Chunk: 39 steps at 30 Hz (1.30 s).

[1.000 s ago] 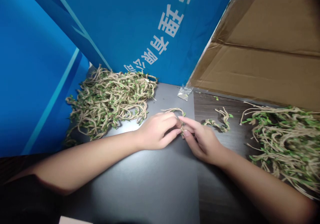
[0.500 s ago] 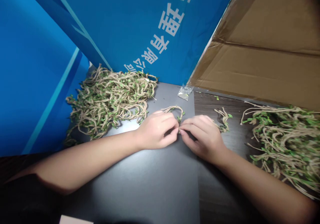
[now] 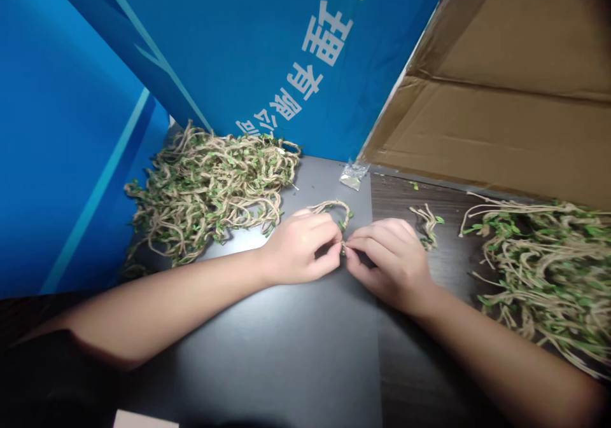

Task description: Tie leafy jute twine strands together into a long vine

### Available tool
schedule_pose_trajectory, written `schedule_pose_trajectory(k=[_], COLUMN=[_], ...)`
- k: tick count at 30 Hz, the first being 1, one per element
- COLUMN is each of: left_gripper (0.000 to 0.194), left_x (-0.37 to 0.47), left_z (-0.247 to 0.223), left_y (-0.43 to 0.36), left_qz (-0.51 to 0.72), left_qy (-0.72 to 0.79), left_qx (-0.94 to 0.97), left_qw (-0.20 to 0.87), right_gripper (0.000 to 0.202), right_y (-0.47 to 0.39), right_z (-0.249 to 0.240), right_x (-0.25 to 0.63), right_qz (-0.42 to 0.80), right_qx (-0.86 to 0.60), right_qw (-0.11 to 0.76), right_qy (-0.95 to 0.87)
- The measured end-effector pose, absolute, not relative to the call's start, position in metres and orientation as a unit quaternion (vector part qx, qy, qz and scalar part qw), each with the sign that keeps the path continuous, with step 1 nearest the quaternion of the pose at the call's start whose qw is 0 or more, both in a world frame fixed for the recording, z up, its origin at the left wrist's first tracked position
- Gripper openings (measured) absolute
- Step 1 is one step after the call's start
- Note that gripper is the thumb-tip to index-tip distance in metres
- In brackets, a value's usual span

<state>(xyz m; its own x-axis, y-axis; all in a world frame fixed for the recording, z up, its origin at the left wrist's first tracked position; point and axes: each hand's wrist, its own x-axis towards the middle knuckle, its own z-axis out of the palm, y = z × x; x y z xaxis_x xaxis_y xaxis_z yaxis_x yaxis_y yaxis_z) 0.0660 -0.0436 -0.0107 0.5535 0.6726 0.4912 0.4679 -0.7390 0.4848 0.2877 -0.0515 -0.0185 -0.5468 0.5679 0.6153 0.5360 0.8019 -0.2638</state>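
Observation:
Between my hands is a length of tan twine with small green leaves (image 3: 340,206); its looped part curves up behind my fingers. My left hand (image 3: 305,247) pinches the twine between thumb and forefinger. Fingertips of my right hand (image 3: 389,256) close on the same spot from the other side, almost touching the left ones. What exactly is between the fingertips is mostly hidden. Just beyond my right hand lies a short piece of leafy twine (image 3: 428,224) on the dark wood surface.
A large heap of leafy twine (image 3: 214,186) lies at the left on the grey board (image 3: 296,339). Another pile of leafy twine (image 3: 548,269) is at the right. A small clear packet (image 3: 354,177) rests near the blue panel (image 3: 238,46). Brown cardboard (image 3: 501,97) stands behind.
My fingertips have drawn very slightly apart at the pinched twine, with my right hand a touch further right. Everything else stays put.

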Motion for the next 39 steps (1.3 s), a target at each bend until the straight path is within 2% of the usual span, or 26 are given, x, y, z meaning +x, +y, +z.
schedule_pose_trajectory(k=[8, 20, 32, 39], left_gripper=[0.016, 0.011, 0.006, 0.012], left_x=[0.0674, 0.0669, 0.0653, 0.0643], left_z=[-0.0118, -0.0106, -0.0078, -0.009], left_y=[-0.0447, -0.0447, -0.0452, -0.0429], left_qz=[0.318, 0.315, 0.281, 0.26], left_qy=[0.33, 0.361, 0.34, 0.312], left_qx=[0.886, 0.861, 0.872, 0.887], left_qw=[0.071, 0.169, 0.212, 0.219], right_gripper=[0.009, 0.01, 0.01, 0.011], right_y=[-0.0521, -0.0498, -0.0543, -0.0524], right_z=[-0.0196, -0.0184, -0.0209, -0.0229], right_x=[0.2859, 0.2847, 0.2862, 0.2883], right_qz=[-0.004, -0.005, 0.008, 0.03], right_qx=[-0.333, -0.312, -0.261, -0.239], right_qw=[0.326, 0.33, 0.324, 0.324], right_qy=[-0.885, -0.891, -0.909, -0.915])
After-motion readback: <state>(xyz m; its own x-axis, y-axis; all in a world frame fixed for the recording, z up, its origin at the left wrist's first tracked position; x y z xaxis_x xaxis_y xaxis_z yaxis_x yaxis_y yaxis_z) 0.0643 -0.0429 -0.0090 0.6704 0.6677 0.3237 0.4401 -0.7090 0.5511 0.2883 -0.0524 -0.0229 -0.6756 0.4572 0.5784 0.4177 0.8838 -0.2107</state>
